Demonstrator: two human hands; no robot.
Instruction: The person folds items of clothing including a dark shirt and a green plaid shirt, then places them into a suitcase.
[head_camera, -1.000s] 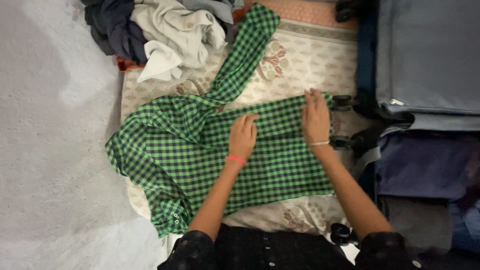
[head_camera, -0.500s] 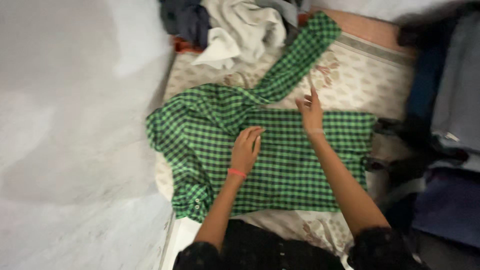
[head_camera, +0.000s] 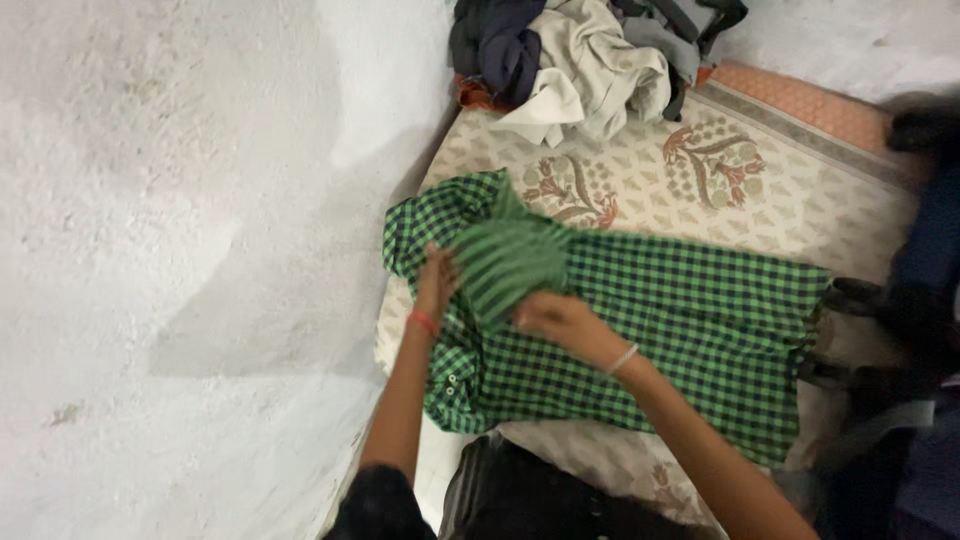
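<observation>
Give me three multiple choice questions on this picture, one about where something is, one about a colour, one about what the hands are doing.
1. Where is the clothes pile?
A. top end of the mat
B. on the shirt
C. on the bare floor

2. What colour is the checked shirt?
A. red
B. green
C. white

3. What are the left hand and right hand doing?
A. hanging clear
B. holding a cup
C. both on the shirt

Answers: A, it lies at the mat's top edge; B, green and dark checks; C, both touch the cloth.
</observation>
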